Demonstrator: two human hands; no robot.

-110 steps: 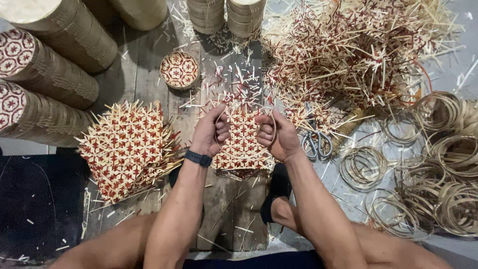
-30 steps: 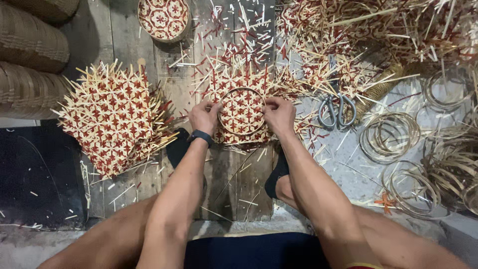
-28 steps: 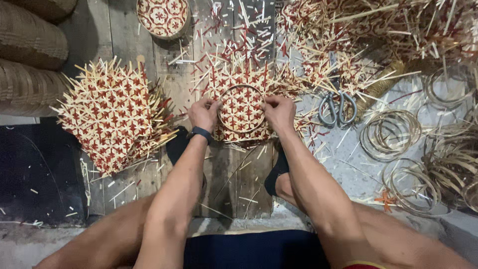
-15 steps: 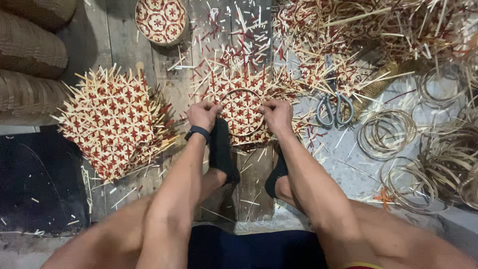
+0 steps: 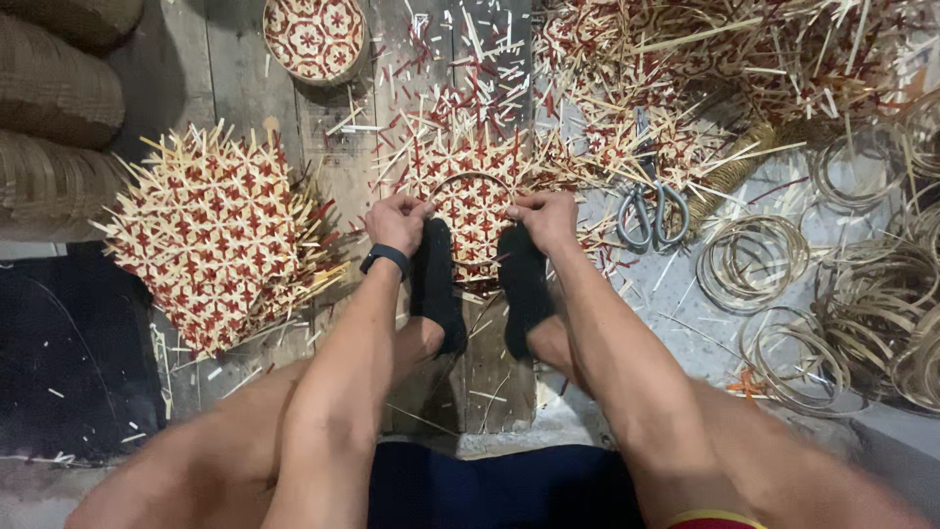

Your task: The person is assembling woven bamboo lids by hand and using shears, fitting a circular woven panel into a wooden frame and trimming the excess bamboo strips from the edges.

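Head view, looking down past my bare arms and legs to a wooden plank floor (image 5: 225, 59) littered with cut bamboo strips. Largest, in the upper right of the frame, is a loose heap of woven offcuts (image 5: 744, 59). At left centre lies a big woven mat (image 5: 220, 250) in red and pale star pattern, its strip ends sticking out all round. Stacked woven baskets (image 5: 59, 108) fill the upper left corner. Coils of thin bamboo hoops (image 5: 749, 260) spread along the right edge.

Dead centre sits a smaller woven panel (image 5: 475, 196), flat on the floor just beyond my two dark-socked feet. A thin ring (image 5: 470, 177) rests on top of it. My left hand (image 5: 397, 220), with a black wristband, pinches the ring's left side; my right hand (image 5: 543, 217) pinches its right side. Both sets of fingers are closed narrowly on the ring, thumbs on top. The ring spans straight across between them, so both hands are equally near.

Scissors (image 5: 651, 211) lie just right of my right hand. A small round finished lid (image 5: 313, 37) sits at top centre-left.
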